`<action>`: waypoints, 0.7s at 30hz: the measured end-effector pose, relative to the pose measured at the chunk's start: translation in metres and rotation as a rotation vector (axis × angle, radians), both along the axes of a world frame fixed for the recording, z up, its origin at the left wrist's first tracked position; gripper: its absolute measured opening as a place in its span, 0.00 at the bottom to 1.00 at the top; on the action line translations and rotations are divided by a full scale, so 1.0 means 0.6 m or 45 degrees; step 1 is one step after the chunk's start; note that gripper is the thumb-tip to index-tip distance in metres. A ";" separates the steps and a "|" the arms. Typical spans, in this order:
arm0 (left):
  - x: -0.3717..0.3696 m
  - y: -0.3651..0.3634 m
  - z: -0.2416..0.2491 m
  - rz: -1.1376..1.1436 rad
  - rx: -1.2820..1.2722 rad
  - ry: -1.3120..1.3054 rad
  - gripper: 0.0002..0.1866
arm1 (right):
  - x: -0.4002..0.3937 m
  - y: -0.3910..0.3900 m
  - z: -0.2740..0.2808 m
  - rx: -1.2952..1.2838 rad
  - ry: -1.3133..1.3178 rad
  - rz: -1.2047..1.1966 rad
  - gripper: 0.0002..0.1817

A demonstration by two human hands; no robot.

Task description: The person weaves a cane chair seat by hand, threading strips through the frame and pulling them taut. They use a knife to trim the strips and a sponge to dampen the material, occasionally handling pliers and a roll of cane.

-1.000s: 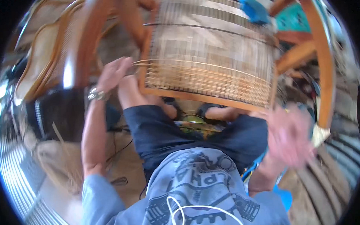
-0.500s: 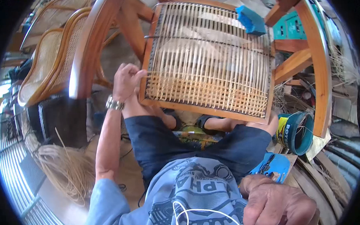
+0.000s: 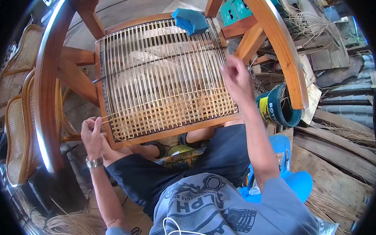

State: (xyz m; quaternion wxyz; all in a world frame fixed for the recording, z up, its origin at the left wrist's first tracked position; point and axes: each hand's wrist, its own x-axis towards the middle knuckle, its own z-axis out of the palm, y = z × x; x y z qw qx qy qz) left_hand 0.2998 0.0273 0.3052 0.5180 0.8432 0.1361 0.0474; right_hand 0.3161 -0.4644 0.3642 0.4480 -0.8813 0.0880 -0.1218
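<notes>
Shows grey floor (image 3: 126, 7) toward its far edge. Has rattan chairs (image 3: 16, 136) with woven panels crowding the floor's left edge, plus a dark boxy piece (image 3: 54, 190) just beside them, too shadowed to identify. Has a green crate (image 3: 236, 10) near the far edge, right of middle. Stacks wooden boards (image 3: 318, 167) and grey corrugated sheets (image 3: 349, 115) along the right edge, messily. Looks evenly bright, with whitish glare at the near left corner.

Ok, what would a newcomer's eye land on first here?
Probably the seat in the upper middle, cross-woven only across its near part. Then the bright blue block on the seat's far part, right of its centre. The left hand and right hand come next, at opposite sides of the seat.
</notes>
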 end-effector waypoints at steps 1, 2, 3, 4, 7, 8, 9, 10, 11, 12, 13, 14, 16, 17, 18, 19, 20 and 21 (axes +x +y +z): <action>0.002 -0.006 -0.001 0.017 -0.012 0.037 0.10 | 0.046 0.004 -0.011 -0.022 -0.069 0.024 0.30; 0.004 -0.006 -0.009 0.020 -0.002 0.046 0.10 | 0.098 0.015 -0.010 -0.083 -0.103 0.035 0.36; 0.002 -0.003 -0.021 0.054 -0.005 0.007 0.10 | 0.141 0.029 -0.001 -0.196 -0.258 0.052 0.38; 0.000 0.002 -0.027 0.088 -0.004 -0.029 0.10 | 0.200 0.027 -0.025 -0.415 -0.291 0.000 0.38; -0.014 -0.001 -0.006 0.117 -0.001 0.013 0.10 | 0.309 0.055 -0.017 -0.621 0.069 0.038 0.52; -0.018 -0.002 0.003 0.157 -0.089 0.051 0.10 | 0.355 0.042 -0.078 -0.770 -0.069 0.051 0.49; -0.023 0.004 0.005 0.109 0.004 0.032 0.10 | 0.396 0.012 -0.116 -1.156 -0.345 0.099 0.34; -0.026 0.015 0.007 0.066 0.099 0.015 0.10 | 0.418 -0.013 -0.129 -1.070 -0.205 0.052 0.32; -0.030 0.029 -0.004 0.080 -0.039 0.046 0.09 | 0.434 -0.018 -0.138 -0.983 -0.064 0.016 0.29; -0.032 0.030 -0.001 0.075 -0.072 0.039 0.10 | 0.419 0.000 -0.109 -1.043 0.008 -0.036 0.31; -0.030 0.033 -0.003 0.079 -0.064 0.068 0.10 | 0.424 -0.010 -0.098 -1.004 0.156 0.006 0.38; -0.028 0.025 0.005 0.116 -0.076 0.074 0.10 | 0.435 -0.029 -0.117 -1.000 0.102 0.049 0.37; -0.014 0.030 -0.008 0.191 -0.177 0.136 0.11 | 0.444 -0.061 -0.154 -0.776 -0.146 0.264 0.36; -0.010 0.032 -0.010 0.186 -0.140 0.133 0.12 | 0.428 -0.045 -0.135 -0.808 -0.100 0.210 0.35; -0.008 0.034 -0.011 0.177 -0.107 0.132 0.12 | 0.407 -0.030 -0.112 -0.844 -0.053 0.151 0.34; -0.009 0.035 -0.016 0.189 -0.112 0.133 0.12 | 0.380 -0.009 -0.097 -0.848 -0.056 0.164 0.34; -0.010 0.036 -0.021 0.158 -0.200 0.067 0.11 | 0.347 0.021 -0.079 -0.772 -0.251 0.182 0.32; -0.011 0.038 -0.023 0.127 -0.286 -0.004 0.10 | 0.317 0.057 -0.064 -0.689 -0.447 0.201 0.30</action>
